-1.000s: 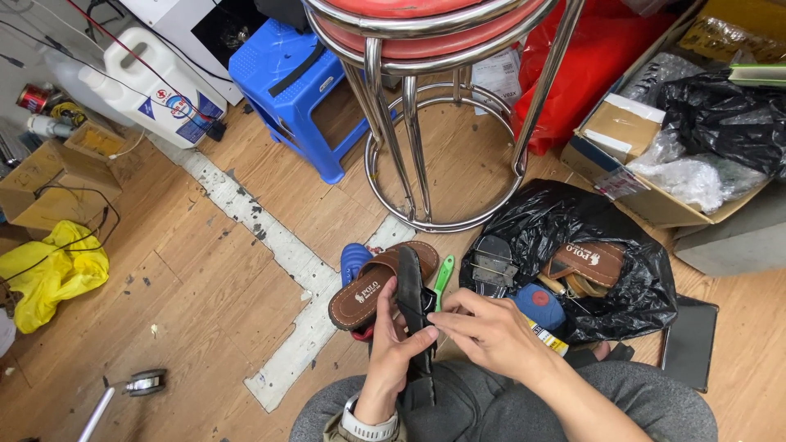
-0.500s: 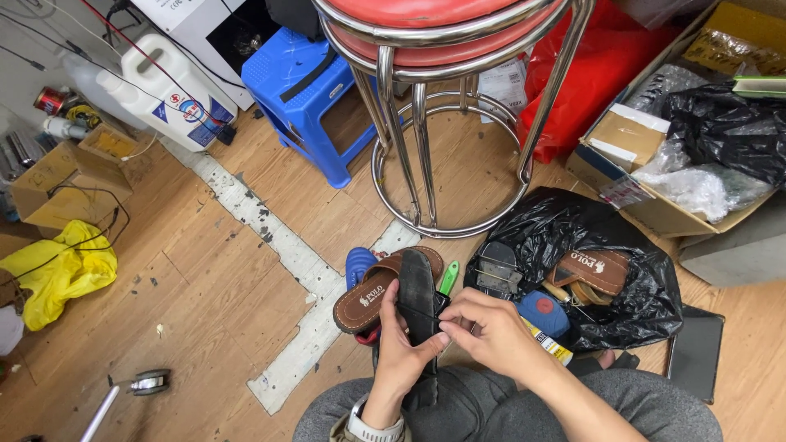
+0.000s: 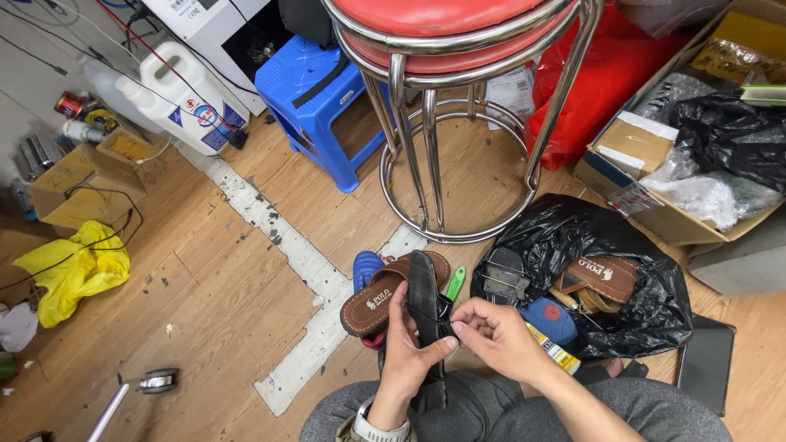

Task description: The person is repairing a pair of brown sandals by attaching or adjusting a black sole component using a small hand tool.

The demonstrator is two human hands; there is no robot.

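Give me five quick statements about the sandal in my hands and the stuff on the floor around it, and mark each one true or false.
1. The left hand grips the black sandal from the side. True.
2. The right hand rests flat on the floor. False: its fingertips pinch at the sandal's edge.
3. A brown sandal lies on the floor just behind the black one. True.
4. The chrome stool has a blue seat. False: the seat is red; the blue thing is a small plastic stool.
5. Another brown sandal lies on the black plastic bag. True.
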